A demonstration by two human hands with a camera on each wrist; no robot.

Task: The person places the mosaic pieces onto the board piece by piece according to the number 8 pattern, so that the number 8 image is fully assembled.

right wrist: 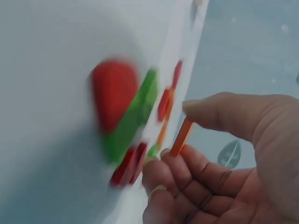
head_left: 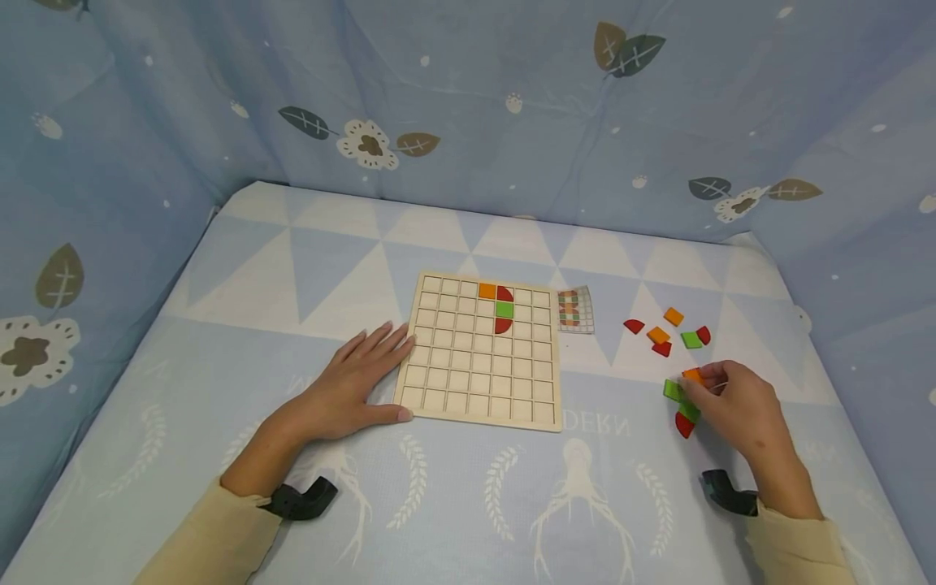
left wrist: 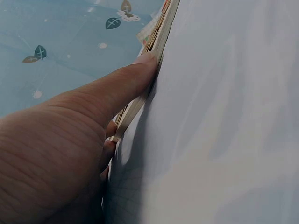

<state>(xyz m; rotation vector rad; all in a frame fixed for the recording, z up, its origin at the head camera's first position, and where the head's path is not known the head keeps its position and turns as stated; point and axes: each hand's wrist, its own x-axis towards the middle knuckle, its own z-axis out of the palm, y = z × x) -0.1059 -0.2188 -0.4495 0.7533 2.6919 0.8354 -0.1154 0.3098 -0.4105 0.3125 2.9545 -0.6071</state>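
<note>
The wooden grid board (head_left: 475, 382) lies flat on the table, bearing an orange square tile (head_left: 487, 290), a green square tile (head_left: 504, 309) and two red quarter-round tiles (head_left: 503, 326) near its far edge. My left hand (head_left: 353, 392) rests at its left side with fingers spread, fingertips and thumb against the board's edge. Off to the right, my right hand (head_left: 746, 410) pinches an orange tile (right wrist: 181, 137) between thumb and fingers. Beneath that hand are green tiles (head_left: 671, 391) and a red tile (head_left: 684, 425), partly covered by the fingers.
A small pattern card (head_left: 577, 311) lies by the board's right edge. Beyond my right hand are scattered loose tiles, among them an orange one (head_left: 673, 317), a red one (head_left: 634, 327) and a green one (head_left: 691, 340). A blue patterned curtain (head_left: 468, 97) surrounds the table.
</note>
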